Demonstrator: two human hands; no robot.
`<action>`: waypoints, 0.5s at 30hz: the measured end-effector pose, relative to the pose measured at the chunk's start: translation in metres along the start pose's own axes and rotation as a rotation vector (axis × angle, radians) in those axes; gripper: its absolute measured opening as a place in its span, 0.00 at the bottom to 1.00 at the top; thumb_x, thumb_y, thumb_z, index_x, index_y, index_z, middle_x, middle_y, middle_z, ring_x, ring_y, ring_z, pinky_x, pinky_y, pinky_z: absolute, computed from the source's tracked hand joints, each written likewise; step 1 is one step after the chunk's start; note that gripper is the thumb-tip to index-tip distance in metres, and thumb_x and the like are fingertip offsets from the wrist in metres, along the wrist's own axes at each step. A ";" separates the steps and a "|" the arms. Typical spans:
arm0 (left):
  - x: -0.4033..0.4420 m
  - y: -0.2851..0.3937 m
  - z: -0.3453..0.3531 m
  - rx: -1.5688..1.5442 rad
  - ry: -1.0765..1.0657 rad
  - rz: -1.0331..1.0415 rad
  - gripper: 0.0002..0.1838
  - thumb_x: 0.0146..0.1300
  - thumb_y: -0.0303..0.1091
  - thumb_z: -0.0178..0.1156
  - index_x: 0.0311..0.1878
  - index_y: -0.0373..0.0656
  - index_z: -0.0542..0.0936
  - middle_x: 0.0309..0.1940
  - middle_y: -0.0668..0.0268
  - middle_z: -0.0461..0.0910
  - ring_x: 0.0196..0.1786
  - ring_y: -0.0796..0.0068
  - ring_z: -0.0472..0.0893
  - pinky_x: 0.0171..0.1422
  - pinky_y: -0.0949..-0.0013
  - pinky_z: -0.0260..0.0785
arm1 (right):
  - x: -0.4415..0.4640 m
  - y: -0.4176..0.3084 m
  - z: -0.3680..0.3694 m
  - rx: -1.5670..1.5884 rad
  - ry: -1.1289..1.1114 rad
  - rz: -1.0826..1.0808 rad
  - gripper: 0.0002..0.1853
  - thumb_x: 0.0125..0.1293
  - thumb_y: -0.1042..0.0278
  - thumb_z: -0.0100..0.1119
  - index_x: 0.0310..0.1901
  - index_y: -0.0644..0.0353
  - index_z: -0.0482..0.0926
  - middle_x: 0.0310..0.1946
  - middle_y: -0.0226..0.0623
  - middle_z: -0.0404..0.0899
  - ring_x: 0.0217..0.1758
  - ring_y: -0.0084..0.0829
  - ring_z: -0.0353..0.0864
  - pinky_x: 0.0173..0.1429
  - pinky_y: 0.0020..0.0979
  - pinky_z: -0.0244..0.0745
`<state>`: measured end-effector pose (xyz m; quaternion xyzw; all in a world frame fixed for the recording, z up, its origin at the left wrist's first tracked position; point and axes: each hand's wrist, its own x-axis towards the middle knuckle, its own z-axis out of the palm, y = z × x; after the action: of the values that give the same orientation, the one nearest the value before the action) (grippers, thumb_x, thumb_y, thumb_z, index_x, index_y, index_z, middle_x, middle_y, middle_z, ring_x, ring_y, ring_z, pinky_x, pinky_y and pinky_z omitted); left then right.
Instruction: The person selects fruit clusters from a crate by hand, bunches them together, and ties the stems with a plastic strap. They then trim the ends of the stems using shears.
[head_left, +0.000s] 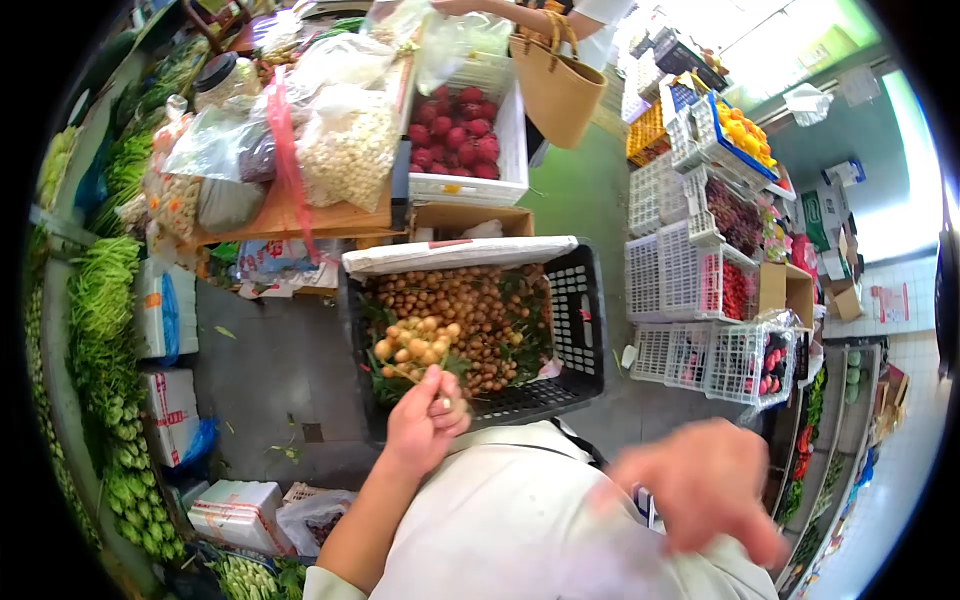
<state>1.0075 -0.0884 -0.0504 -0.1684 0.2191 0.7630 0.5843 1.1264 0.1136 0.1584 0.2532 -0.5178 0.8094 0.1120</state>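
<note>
My left hand (428, 420) is closed in a pinch on the stems of a bunch of longans (415, 347). The round tan fruits hang over the left part of a black plastic crate (578, 325). Inside the crate lies a large heap of longans (490, 330) with some green leaves, and a white foam edge (460, 256) runs along its far side. To the right of my body, my right hand (700, 480) is raised close to the camera. Motion smears its fingers, and nothing can be made out in them.
Behind the crate, red dragon fruit (455, 135) fill a white crate. Bags of peeled white cloves (350, 150) cover a wooden table at left. Stacked white crates (675, 270) stand at right. A person's arm (520, 12) and woven bag (560, 85) are at the top. Leafy greens (105, 300) line the left.
</note>
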 end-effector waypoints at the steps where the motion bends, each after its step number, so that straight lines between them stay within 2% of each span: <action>1: 0.000 0.001 -0.002 -0.019 0.015 0.000 0.18 0.84 0.46 0.45 0.36 0.49 0.72 0.20 0.81 0.59 0.21 0.87 0.59 0.28 0.77 0.55 | 0.017 -0.019 0.017 0.083 -0.033 -0.059 0.30 0.78 0.54 0.58 0.20 0.69 0.79 0.20 0.39 0.79 0.14 0.28 0.67 0.54 0.70 0.80; 2: 0.000 0.001 -0.007 -0.020 0.011 -0.001 0.18 0.84 0.46 0.44 0.36 0.49 0.72 0.20 0.81 0.59 0.21 0.87 0.59 0.28 0.77 0.55 | 0.027 -0.023 0.020 0.124 -0.182 -0.236 0.29 0.79 0.54 0.56 0.23 0.72 0.77 0.23 0.44 0.80 0.13 0.29 0.64 0.49 0.68 0.84; 3: 0.000 0.001 -0.012 -0.020 0.007 0.001 0.18 0.84 0.45 0.44 0.36 0.50 0.72 0.19 0.81 0.59 0.20 0.87 0.59 0.28 0.77 0.55 | 0.032 -0.028 0.023 0.105 -0.177 -0.234 0.29 0.79 0.54 0.56 0.23 0.72 0.77 0.23 0.44 0.80 0.13 0.29 0.64 0.49 0.68 0.84; 6: 0.002 -0.002 -0.020 0.053 0.050 -0.021 0.18 0.83 0.48 0.46 0.35 0.50 0.70 0.19 0.80 0.58 0.21 0.83 0.61 0.31 0.74 0.58 | 0.044 -0.036 0.028 0.319 -0.192 -0.189 0.21 0.74 0.62 0.63 0.28 0.73 0.83 0.28 0.52 0.82 0.16 0.27 0.68 0.60 0.59 0.86; 7: 0.001 -0.001 -0.023 0.075 0.098 -0.034 0.18 0.83 0.48 0.46 0.35 0.51 0.70 0.18 0.79 0.58 0.21 0.82 0.62 0.32 0.73 0.59 | 0.043 -0.034 0.024 0.322 -0.196 -0.193 0.21 0.74 0.62 0.63 0.28 0.73 0.83 0.28 0.52 0.82 0.16 0.27 0.68 0.60 0.59 0.86; 8: 0.002 -0.002 -0.031 0.083 0.072 -0.051 0.18 0.82 0.49 0.45 0.35 0.51 0.69 0.17 0.75 0.62 0.23 0.76 0.67 0.34 0.67 0.64 | 0.042 -0.032 0.020 0.359 -0.222 -0.186 0.23 0.74 0.60 0.63 0.26 0.71 0.83 0.27 0.51 0.81 0.16 0.26 0.67 0.61 0.62 0.85; 9: 0.001 -0.004 -0.030 0.081 0.076 -0.050 0.18 0.82 0.49 0.45 0.35 0.51 0.69 0.17 0.75 0.62 0.23 0.76 0.67 0.34 0.67 0.64 | 0.040 -0.030 0.016 0.395 -0.246 -0.178 0.24 0.75 0.58 0.62 0.24 0.70 0.83 0.26 0.50 0.81 0.16 0.25 0.67 0.62 0.65 0.83; 11: 0.003 -0.008 -0.025 0.186 0.139 -0.022 0.19 0.82 0.50 0.45 0.35 0.50 0.69 0.17 0.69 0.67 0.24 0.69 0.71 0.38 0.62 0.68 | 0.038 -0.027 0.008 0.390 -0.231 -0.191 0.24 0.74 0.58 0.63 0.25 0.71 0.83 0.27 0.50 0.81 0.17 0.25 0.67 0.62 0.64 0.83; 12: 0.007 -0.011 -0.039 0.173 0.100 -0.029 0.19 0.82 0.51 0.45 0.35 0.50 0.69 0.19 0.64 0.71 0.27 0.63 0.75 0.42 0.57 0.72 | 0.037 -0.027 0.005 0.381 -0.212 -0.206 0.24 0.74 0.58 0.63 0.26 0.71 0.83 0.27 0.49 0.81 0.17 0.26 0.67 0.62 0.64 0.83; 15: 0.011 -0.019 -0.045 0.132 0.104 -0.017 0.19 0.82 0.50 0.44 0.34 0.50 0.69 0.24 0.61 0.75 0.30 0.63 0.77 0.44 0.56 0.73 | 0.042 -0.032 -0.001 0.372 -0.208 -0.224 0.24 0.74 0.58 0.63 0.26 0.72 0.83 0.29 0.49 0.82 0.17 0.26 0.67 0.62 0.63 0.83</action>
<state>1.0234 -0.0985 -0.0968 -0.1707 0.2974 0.7321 0.5887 1.1044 0.1252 0.2051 0.4075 -0.3371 0.8430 0.0987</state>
